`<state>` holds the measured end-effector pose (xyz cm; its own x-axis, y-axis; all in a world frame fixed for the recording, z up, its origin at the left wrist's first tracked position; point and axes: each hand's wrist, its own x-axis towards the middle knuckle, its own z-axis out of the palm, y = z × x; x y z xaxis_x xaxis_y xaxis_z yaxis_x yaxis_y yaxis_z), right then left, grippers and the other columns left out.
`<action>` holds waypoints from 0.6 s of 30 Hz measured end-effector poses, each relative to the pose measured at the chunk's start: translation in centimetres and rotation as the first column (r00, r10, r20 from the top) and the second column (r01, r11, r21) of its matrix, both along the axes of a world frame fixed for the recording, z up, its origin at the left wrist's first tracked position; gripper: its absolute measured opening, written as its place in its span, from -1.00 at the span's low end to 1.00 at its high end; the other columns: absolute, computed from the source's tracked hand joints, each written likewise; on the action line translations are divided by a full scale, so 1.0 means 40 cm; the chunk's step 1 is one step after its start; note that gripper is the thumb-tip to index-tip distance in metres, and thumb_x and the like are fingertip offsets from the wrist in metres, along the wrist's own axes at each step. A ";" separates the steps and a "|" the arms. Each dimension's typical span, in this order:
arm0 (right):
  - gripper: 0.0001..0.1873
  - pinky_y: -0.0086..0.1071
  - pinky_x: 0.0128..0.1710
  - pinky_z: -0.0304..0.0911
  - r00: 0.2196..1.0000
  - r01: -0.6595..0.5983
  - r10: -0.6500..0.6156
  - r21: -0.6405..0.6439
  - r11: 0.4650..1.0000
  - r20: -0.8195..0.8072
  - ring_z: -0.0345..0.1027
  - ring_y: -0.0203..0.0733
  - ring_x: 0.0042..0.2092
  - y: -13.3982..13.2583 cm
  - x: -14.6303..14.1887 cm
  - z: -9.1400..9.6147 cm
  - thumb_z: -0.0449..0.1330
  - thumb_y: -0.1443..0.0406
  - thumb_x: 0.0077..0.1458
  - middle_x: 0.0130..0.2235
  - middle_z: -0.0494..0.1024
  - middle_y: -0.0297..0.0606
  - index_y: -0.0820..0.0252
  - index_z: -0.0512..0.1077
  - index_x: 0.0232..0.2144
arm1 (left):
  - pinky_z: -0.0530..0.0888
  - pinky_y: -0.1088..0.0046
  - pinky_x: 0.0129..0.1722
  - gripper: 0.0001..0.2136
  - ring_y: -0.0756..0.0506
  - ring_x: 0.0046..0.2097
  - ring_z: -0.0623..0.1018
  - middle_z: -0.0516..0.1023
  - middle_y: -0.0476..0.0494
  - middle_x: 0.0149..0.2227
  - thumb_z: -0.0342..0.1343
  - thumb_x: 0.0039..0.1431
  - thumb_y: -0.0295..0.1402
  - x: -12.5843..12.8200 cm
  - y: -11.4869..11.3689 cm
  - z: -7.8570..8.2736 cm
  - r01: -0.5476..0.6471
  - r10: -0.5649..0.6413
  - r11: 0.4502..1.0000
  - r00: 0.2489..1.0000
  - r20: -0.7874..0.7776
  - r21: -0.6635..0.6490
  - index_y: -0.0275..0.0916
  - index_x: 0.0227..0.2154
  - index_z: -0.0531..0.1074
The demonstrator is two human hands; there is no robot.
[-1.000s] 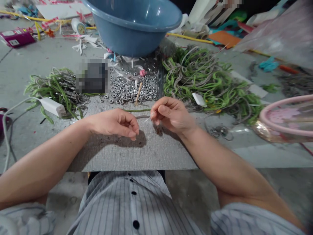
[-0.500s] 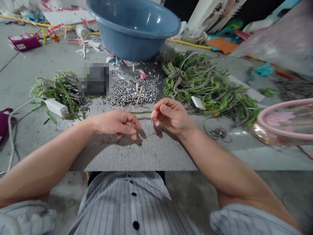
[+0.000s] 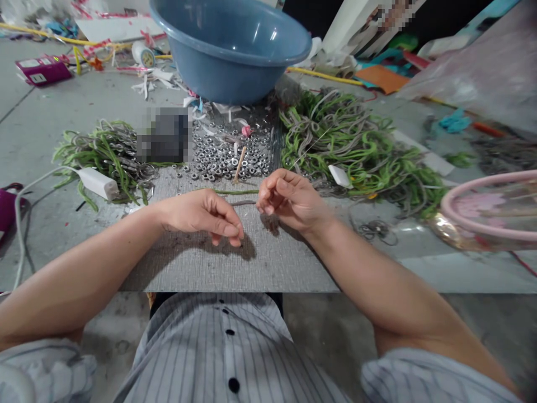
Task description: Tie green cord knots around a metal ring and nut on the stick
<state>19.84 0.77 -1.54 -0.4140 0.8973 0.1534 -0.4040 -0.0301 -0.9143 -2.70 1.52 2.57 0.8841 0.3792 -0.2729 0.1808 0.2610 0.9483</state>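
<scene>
My left hand (image 3: 210,215) is closed over the grey board, thumb and forefinger pressed together; whatever lies between the tips is hidden. To its right, my right hand (image 3: 291,198) is closed with curled fingers and the thumb against the forefinger. A thin, pale, wire-like strand (image 3: 310,148) slants up from behind that hand, across the pile of cords. Just behind both hands, a green cord (image 3: 237,192) and a grey cord (image 3: 245,202) run along the board, their ends hidden by the hands. The hands are apart.
Small metal rings (image 3: 213,157) and a wooden stick (image 3: 240,163) lie beyond my hands, before a blue basin (image 3: 235,73). Green and grey cords (image 3: 344,140) are heaped right; cords with metal clasps (image 3: 104,151) lie left beside a white adapter (image 3: 98,184). A pink-rimmed container (image 3: 495,184) stands right.
My left hand's thumb and forefinger have come together and moved slightly right. The thin pale strand, earlier at my right fingertips, now shows above that hand.
</scene>
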 end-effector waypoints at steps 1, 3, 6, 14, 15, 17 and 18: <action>-0.72 -0.47 -0.53 0.32 1.000 -0.003 0.003 0.004 1.000 -0.003 0.31 -0.46 -0.59 0.000 0.000 0.000 0.37 0.07 -0.02 -0.46 0.55 -0.47 0.13 0.46 -0.46 | 0.49 0.65 -0.45 -0.83 0.08 -0.46 0.53 0.65 -0.12 -0.41 0.39 -0.05 -0.29 -0.003 0.001 0.000 -0.008 0.009 1.000 0.999 0.039 -0.026 -0.28 -0.42 0.62; -0.72 -0.46 -0.52 0.33 1.000 -0.007 0.007 0.012 1.000 -0.005 0.32 -0.46 -0.59 0.001 0.000 -0.002 0.38 0.06 -0.03 -0.44 0.55 -0.48 0.11 0.48 -0.46 | 0.52 0.61 -0.44 -0.81 0.06 -0.48 0.55 0.66 -0.13 -0.40 0.40 -0.05 -0.25 -0.007 0.002 -0.002 -0.045 0.052 0.996 0.993 0.105 -0.072 -0.27 -0.43 0.62; -0.75 -0.47 -0.51 0.34 1.000 0.006 -0.006 0.034 0.999 0.006 0.36 -0.44 -0.56 0.003 -0.001 -0.007 0.38 0.06 -0.03 -0.43 0.56 -0.49 0.06 0.51 -0.42 | 0.54 0.55 -0.48 -0.77 0.02 -0.52 0.56 0.66 -0.14 -0.40 0.40 -0.06 -0.21 -0.011 0.002 -0.008 -0.154 0.174 0.981 0.967 0.187 -0.118 -0.27 -0.43 0.62; -0.81 -0.46 -0.48 0.36 0.969 0.062 -0.123 0.271 0.961 0.214 0.38 -0.39 -0.46 -0.008 -0.011 -0.030 0.32 0.10 0.07 -0.37 0.60 -0.39 -0.02 0.61 -0.27 | 0.52 0.53 -0.56 -0.72 0.03 -0.56 0.55 0.66 -0.07 -0.31 0.40 -0.08 -0.18 0.005 0.002 -0.017 -0.454 0.467 0.883 0.825 0.318 -0.118 -0.25 -0.35 0.59; -0.80 -0.44 -0.44 0.37 0.953 0.035 -0.129 0.321 0.946 0.275 0.38 -0.38 -0.44 -0.013 -0.013 -0.030 0.29 0.11 0.10 -0.34 0.61 -0.37 -0.03 0.60 -0.23 | 0.52 0.54 -0.57 -0.71 0.04 -0.56 0.54 0.67 -0.07 -0.29 0.39 -0.07 -0.17 0.006 0.002 -0.019 -0.496 0.500 0.863 0.808 0.311 -0.100 -0.25 -0.34 0.59; -0.76 -0.39 -0.36 0.39 0.915 -0.033 -0.140 0.414 0.909 0.380 0.39 -0.36 -0.40 -0.024 -0.016 -0.030 0.23 0.12 0.17 -0.29 0.60 -0.35 -0.06 0.58 -0.13 | 0.52 0.56 -0.55 -0.70 0.06 -0.54 0.55 0.66 -0.09 -0.22 0.35 -0.01 -0.16 0.009 0.003 -0.021 -0.571 0.556 0.820 0.782 0.281 -0.036 -0.26 -0.28 0.59; -0.74 -0.36 -0.31 0.40 0.895 -0.065 -0.149 0.452 0.890 0.421 0.40 -0.35 -0.37 -0.029 -0.018 -0.030 0.20 0.13 0.20 -0.27 0.60 -0.34 -0.07 0.56 -0.09 | 0.52 0.56 -0.54 -0.69 0.06 -0.52 0.56 0.66 -0.11 -0.18 0.33 0.01 -0.15 0.010 0.003 -0.022 -0.598 0.576 0.802 0.776 0.256 0.009 -0.26 -0.25 0.59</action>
